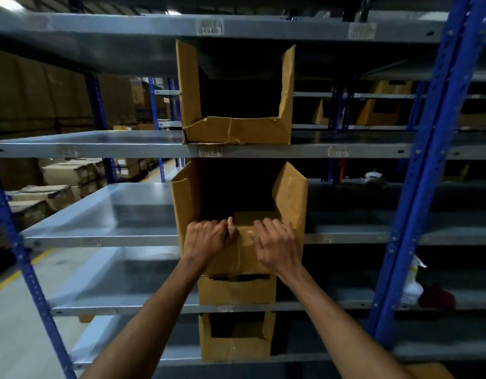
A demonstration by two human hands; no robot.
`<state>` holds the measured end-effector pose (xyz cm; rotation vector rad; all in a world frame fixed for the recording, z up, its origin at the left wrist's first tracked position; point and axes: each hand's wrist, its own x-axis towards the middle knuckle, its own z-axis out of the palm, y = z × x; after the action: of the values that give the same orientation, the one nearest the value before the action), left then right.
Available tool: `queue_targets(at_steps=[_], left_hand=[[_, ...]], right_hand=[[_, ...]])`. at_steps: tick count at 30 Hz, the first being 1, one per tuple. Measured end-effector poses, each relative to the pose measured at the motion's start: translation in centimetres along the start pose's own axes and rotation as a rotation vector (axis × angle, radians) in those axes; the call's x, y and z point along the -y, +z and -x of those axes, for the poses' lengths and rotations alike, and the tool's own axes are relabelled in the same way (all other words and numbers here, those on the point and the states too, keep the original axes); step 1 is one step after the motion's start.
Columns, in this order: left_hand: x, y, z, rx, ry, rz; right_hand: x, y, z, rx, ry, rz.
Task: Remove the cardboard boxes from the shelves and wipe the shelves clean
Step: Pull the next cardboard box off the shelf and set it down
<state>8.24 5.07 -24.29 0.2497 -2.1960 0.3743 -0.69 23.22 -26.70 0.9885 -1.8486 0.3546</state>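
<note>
both hands, left hand (206,237) and right hand (277,242), curl fingers over centre box (236,214) front lip; four boxes on shelves, no wiping evident yet.

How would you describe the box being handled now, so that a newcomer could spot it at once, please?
On the grey shelving between blue uprights, four open-fronted cardboard boxes stand in a column. It is the second box from the top, the only one with the hands, left hand and right hand, on its front lip.
</note>
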Motion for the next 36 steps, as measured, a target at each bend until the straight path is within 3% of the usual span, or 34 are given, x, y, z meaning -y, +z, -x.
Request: queue_targets(at_steps=[6,14,22,32,36], left_hand=[[2.1,4.4,-3.0,0.050,0.019,0.022],[3.6,9.9,-5.6,-0.012,-0.043,0.106],[4.0,12.9,-7.7,-0.084,-0.042,0.117],[4.6,15.6,-9.1,-0.015,-0.018,0.117],[4.5,15.2,-9.5,-0.031,-0.004,0.106]], right_hand=[[-1.2,4.2,-2.3,0.147,0.057,0.130],[-2.3,10.0,-4.2,-0.006,0.053,0.193],[-3.5,13.5,-5.6,-0.040,0.061,0.190],[-4.9,16.6,-6.6,-0.118,0.034,0.197],[-4.9,16.2,-7.3,-0.058,0.053,0.195]])
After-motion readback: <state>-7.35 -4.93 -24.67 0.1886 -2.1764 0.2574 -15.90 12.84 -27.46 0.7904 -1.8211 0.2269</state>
